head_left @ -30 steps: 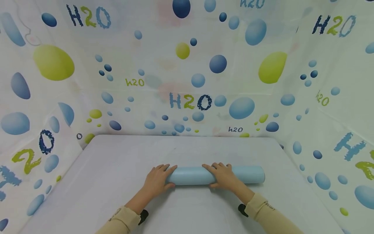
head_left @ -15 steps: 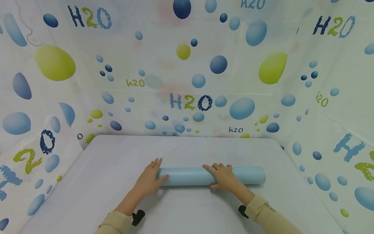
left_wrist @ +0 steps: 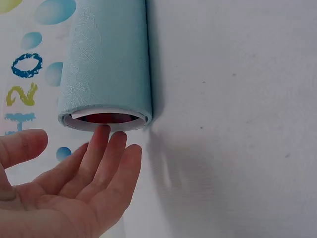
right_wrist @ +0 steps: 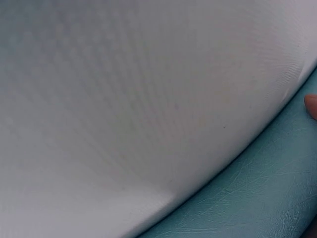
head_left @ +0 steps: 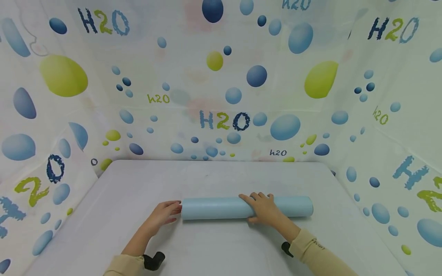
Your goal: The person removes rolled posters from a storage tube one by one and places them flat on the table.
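The left hand [head_left: 160, 215] and right hand [head_left: 265, 209], two in all, are well apart: the left is spread loosely with its fingertips at the roll's left end, contact there hard to tell, while the right grips over the middle, thumb on the near side. One light-blue roll [head_left: 217, 208] lies on its side on one white bench [head_left: 155, 180]. Its long axis runs left to right, nearly parallel to the far edge; the hollow left end faces the left hand.

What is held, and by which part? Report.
The right hand holds the light-blue, leather-like cylindrical roll from above, just right of its middle; the left hand, fingers at its left end, grips nothing.
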`<state>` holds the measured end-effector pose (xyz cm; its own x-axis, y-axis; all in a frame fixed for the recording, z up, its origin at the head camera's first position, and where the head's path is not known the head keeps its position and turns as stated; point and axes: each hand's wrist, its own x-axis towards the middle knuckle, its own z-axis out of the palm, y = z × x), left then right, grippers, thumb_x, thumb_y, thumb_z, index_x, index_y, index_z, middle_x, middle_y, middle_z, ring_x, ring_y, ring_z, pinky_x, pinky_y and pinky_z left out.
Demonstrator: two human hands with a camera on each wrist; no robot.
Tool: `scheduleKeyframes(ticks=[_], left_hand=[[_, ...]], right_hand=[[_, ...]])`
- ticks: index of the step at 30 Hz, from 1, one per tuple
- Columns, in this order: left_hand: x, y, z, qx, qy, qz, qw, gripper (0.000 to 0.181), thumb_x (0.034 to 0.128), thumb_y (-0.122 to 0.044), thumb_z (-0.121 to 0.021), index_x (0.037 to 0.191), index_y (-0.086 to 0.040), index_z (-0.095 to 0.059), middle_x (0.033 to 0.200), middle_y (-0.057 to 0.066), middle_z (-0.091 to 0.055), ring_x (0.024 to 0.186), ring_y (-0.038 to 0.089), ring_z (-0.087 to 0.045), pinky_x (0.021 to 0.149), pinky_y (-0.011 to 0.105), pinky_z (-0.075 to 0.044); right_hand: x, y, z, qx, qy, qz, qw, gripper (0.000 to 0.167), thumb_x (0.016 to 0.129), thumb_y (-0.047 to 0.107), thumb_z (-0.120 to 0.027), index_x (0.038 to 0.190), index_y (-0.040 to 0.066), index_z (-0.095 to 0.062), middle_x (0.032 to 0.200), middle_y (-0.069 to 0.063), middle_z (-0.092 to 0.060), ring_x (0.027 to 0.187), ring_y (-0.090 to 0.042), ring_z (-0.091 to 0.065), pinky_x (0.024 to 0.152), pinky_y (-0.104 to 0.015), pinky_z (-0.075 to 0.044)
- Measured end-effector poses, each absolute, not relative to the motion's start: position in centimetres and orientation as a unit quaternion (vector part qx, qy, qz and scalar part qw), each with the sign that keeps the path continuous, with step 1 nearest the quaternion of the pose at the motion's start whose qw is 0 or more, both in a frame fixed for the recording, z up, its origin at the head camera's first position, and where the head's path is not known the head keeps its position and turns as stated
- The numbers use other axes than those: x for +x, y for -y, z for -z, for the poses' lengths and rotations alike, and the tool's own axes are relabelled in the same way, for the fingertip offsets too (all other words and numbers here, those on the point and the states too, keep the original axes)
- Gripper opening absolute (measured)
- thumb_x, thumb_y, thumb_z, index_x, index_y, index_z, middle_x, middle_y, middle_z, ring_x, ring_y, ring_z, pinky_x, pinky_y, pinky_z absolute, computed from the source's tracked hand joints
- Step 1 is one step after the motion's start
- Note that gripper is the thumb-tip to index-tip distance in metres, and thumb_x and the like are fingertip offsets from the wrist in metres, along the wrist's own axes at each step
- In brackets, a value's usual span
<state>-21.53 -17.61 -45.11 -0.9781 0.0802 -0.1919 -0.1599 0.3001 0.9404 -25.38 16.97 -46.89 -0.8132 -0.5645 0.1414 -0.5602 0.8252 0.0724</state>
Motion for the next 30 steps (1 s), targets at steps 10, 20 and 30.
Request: scheduleKeyframes(ticks=[10, 20, 30], left_hand=[[-21.6, 17.9, 46.7, -0.021, -0.768, -0.622, 0.148, 0.042, 0.0970, -0.020, -0.043, 0.122, 0.014, -0.047, 0.118, 0.022, -0.056, 0.111, 0.033, -0.052, 0.087, 0.046, -0.045], [-21.7, 18.0, 46.8, -0.010, -0.790, -0.596, 0.143, 0.043, 0.0962, -0.023, -0.046, 0.119, 0.013, -0.051, 0.115, 0.020, -0.058, 0.107, 0.032, -0.055, 0.086, 0.045, -0.047], [-21.5, 18.3, 46.5, -0.005, -0.800, -0.586, 0.130, 0.041, 0.0925, -0.021, -0.054, 0.117, 0.012, -0.053, 0.111, 0.019, -0.060, 0.099, 0.027, -0.058, 0.082, 0.043, -0.049]], right_hand=[[-25.2, -17.0, 46.7, 0.299, 0.951, 0.007, 0.080, 0.079, 0.069, 0.048, -0.075, 0.136, 0.023, -0.041, 0.112, -0.008, -0.053, 0.099, -0.029, -0.052, 0.073, -0.057, -0.040], [-25.3, -17.0, 47.0, 0.304, 0.948, 0.012, 0.095, 0.079, 0.069, 0.049, -0.074, 0.136, 0.023, -0.041, 0.110, -0.007, -0.054, 0.097, -0.028, -0.053, 0.072, -0.056, -0.041], [-25.3, -17.0, 47.0, 0.307, 0.946, 0.015, 0.104, 0.079, 0.068, 0.049, -0.075, 0.135, 0.023, -0.042, 0.109, -0.007, -0.054, 0.096, -0.028, -0.053, 0.071, -0.056, -0.041]])
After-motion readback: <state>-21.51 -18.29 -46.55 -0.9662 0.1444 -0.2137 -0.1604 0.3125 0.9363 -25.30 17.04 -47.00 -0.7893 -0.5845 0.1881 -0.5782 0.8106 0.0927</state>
